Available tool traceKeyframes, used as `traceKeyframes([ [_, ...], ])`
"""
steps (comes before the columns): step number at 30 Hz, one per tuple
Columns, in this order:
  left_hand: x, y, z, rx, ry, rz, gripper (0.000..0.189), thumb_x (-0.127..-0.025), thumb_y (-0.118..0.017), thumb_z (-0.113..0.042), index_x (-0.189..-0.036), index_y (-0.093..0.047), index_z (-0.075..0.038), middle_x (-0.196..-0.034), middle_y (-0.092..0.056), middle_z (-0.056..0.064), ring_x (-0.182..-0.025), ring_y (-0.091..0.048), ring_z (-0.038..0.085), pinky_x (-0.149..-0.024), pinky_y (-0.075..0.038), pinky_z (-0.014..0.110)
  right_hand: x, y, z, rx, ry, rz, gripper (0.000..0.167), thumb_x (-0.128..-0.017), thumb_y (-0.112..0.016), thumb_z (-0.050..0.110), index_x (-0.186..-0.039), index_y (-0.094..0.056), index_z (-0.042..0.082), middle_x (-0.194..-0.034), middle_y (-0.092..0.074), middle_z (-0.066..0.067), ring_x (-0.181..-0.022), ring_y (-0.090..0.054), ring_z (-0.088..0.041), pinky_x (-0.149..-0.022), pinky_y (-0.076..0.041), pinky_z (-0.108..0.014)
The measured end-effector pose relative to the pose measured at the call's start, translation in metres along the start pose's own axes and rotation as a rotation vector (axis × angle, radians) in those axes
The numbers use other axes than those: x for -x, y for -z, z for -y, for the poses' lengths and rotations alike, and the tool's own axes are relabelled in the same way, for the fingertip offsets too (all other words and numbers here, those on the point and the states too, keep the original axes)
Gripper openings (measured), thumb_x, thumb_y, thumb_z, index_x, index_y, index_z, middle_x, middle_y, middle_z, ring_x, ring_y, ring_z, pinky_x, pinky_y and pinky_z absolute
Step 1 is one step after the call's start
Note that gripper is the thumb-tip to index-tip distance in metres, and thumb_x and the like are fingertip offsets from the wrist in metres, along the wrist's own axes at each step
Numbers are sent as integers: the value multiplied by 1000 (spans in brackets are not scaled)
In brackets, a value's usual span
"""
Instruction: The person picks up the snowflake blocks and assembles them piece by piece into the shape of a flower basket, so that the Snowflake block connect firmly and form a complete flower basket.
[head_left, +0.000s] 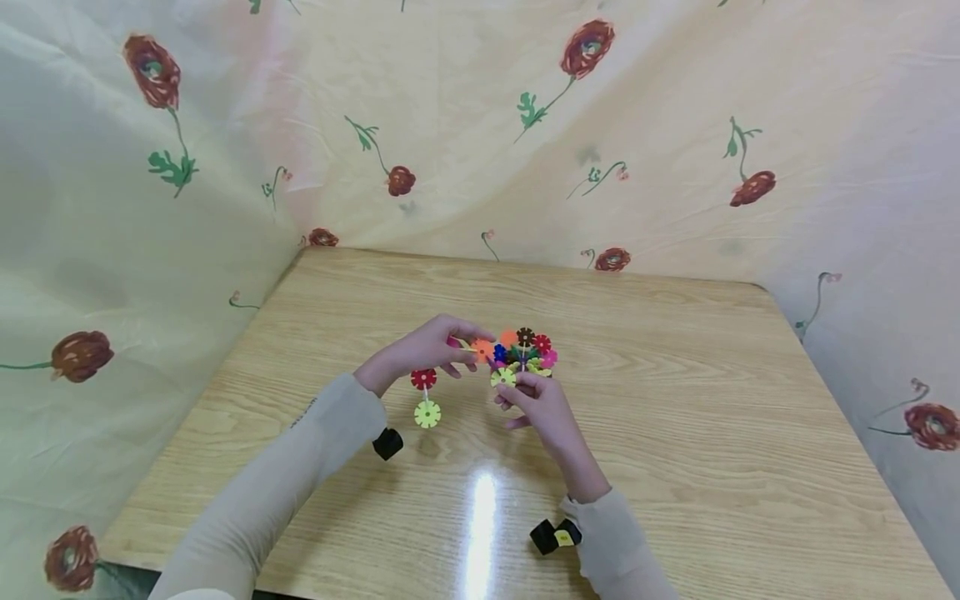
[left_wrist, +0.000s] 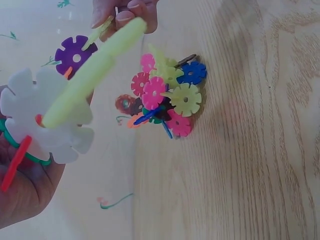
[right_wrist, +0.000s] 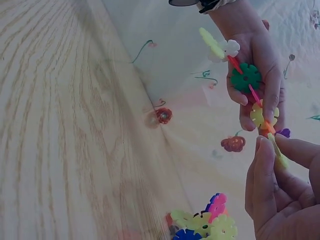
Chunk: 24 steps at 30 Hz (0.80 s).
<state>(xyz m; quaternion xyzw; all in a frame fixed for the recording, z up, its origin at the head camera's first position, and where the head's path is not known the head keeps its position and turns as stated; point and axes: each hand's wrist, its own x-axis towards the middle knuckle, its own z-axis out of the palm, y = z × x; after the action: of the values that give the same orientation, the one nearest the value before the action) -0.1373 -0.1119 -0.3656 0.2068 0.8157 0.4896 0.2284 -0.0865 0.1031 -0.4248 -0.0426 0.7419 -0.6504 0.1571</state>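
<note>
My left hand [head_left: 427, 346] holds a chain of slotted, flower-shaped plastic discs, raised above the table. In the right wrist view a green disc [right_wrist: 245, 77] and a yellow disc [right_wrist: 264, 115] of it lie along the fingers. From the near end hang a red disc [head_left: 423, 378] and a yellow-green disc [head_left: 427, 414]; the left wrist view shows a white disc [left_wrist: 50, 115] there too. Between thumb and fingers, my right hand [head_left: 543, 408] pinches another yellow-green disc [right_wrist: 277, 151], right at the chain's orange end. A purple disc [left_wrist: 76, 56] shows beside it.
A heap of loose discs [left_wrist: 165, 95] in several colours lies on the wooden table [head_left: 712, 433], just beyond the hands. Flower-printed cloth [head_left: 480, 125] hangs behind the table and at both sides. Black devices [head_left: 387, 443] sit at the wrists.
</note>
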Motion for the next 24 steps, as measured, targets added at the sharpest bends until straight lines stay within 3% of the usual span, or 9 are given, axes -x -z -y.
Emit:
traceKeyframes([
  [8, 0, 1, -1, -15, -3, 5, 43, -95, -59, -7, -138, -53, -7, -140, -53, 18, -97, -69, 23, -74, -61, 34, 1, 1, 2, -34, -29, -43, 20, -98, -58, 18, -102, -63, -1, -79, -69, 4, -86, -66, -21, -59, -59, -29],
  [24, 1, 1, -1, -18, -4, 2, 41, -95, -60, -8, -136, -55, -10, -140, -53, 16, -95, -68, 21, -73, -61, 35, 2, 2, -1, -53, -9, -32, 20, -97, -56, 11, -105, -59, -7, -78, -71, 4, -78, -66, -12, -57, -57, -24],
])
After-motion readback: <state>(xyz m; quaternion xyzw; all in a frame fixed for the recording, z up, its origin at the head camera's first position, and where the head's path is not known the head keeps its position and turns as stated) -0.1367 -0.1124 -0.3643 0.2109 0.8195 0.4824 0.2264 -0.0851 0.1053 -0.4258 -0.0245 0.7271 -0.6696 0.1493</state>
